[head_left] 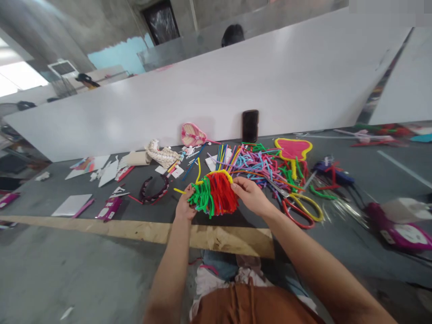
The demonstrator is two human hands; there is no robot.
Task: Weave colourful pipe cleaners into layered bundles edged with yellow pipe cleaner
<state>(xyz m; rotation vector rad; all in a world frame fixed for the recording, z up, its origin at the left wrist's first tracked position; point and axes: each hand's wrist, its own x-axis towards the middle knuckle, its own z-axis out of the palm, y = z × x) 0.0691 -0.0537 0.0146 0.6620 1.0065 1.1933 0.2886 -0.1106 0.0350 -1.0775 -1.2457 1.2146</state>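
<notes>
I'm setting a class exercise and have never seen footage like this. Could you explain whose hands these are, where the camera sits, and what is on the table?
There is no machine here: the bare hands belong to someone wearing a camera on their head, so this single picture looks forward and down along their arms.

The left hand and right hand hold a craft piece of green and red fuzzy strands with a yellow edge.

On the dark table beyond lies a pile of colourful strands. Scissors with red and yellow handles lie to the right. Farther back, a dark phone stands against a white board.
</notes>
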